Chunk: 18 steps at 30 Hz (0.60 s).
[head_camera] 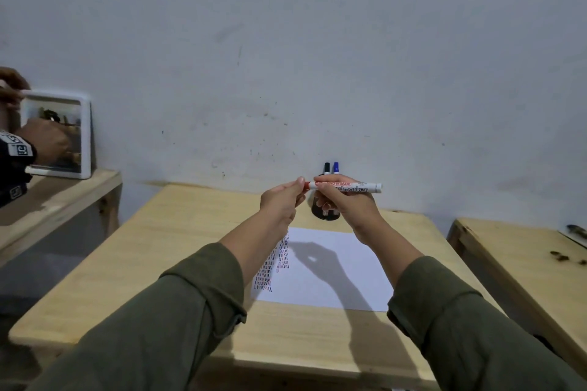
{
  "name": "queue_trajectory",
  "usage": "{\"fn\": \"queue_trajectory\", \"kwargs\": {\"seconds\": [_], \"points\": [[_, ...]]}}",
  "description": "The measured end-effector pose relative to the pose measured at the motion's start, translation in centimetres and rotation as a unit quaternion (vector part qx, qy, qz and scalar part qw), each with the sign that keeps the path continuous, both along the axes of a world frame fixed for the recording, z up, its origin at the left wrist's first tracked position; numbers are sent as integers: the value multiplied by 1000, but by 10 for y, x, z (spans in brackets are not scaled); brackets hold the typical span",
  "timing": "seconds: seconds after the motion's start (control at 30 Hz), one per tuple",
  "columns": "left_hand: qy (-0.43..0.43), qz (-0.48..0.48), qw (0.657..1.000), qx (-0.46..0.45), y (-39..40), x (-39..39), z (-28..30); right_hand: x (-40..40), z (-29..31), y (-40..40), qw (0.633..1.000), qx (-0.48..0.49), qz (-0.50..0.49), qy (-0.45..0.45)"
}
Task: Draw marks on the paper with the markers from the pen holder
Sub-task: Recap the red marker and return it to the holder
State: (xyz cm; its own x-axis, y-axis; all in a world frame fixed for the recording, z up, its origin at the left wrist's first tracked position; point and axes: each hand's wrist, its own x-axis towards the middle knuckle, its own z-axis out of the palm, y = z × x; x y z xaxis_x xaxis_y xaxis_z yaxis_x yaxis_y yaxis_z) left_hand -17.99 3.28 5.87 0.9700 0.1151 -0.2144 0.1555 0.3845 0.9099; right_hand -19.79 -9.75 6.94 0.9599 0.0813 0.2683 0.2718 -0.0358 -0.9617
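step: red whiteboard marker [346,187] held level above the paper [330,267] | right hand [344,205] wraps the barrel, left hand [281,201] pinches the red cap [306,185] | tip: pull the cap straight along the barrel, keep it steady | 2 markers remain in the pen holder [325,213] on the worktop [158,263]

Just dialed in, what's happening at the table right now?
A person holds a red marker level above the paper, the right hand gripping its barrel while the left hand pinches the red cap end. Whether the cap is going on or coming off cannot be told. The paper on the wooden table already carries columns of short marks along its left side. A black and a blue marker stand in the pen holder behind the hands.
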Motion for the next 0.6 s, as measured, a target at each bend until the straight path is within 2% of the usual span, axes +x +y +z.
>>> {"fn": "queue_trajectory", "kwargs": {"seconds": [0.1,0.3,0.47,0.6], "points": [[-6,14,999,-39,-6,2,0,4,1,-2,998,54,6,19],[-39,13,999,-6,-9,4,-9,3,-5,-4,996,74,32,39],[-38,37,998,-27,0,21,3,0,8,-20,979,118,148,73],[-55,30,998,-31,3,35,19,3,18,-34,968,79,212,105]]}}
